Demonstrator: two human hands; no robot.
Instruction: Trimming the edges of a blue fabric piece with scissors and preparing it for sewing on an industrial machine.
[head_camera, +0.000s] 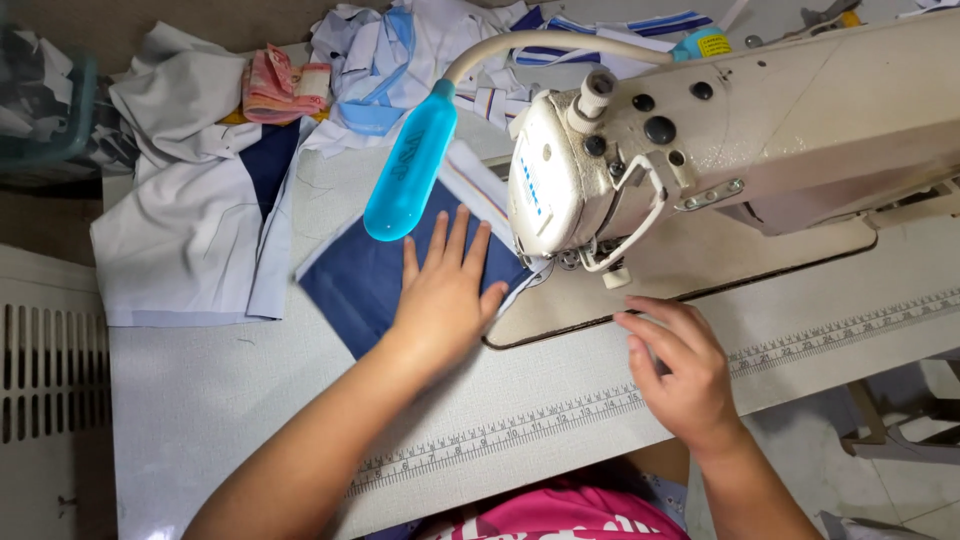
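Left hand (445, 290) lying flat with fingers spread, pressing down the dark navy blue fabric piece (365, 285) at frame centre, right hand (680, 370) resting loosely open and gripping nothing on the table lower right, cream industrial sewing machine (700, 140) sitting above both

Left hand (445, 290): flat, fingers spread, pressing a navy blue fabric piece (365, 280) onto the bench (220, 400).
Right hand (680, 365): fingers curled, resting on the bench edge beside the cream sewing machine (720, 130), holding nothing.
Lamp: translucent blue head (410, 165) on a gooseneck, above the navy piece.
Printed measuring tape (520, 430): along the bench front.
White-and-blue garments (190, 240): heaped at the far left.
Pink folded cloth (275, 85): on top of the heap.
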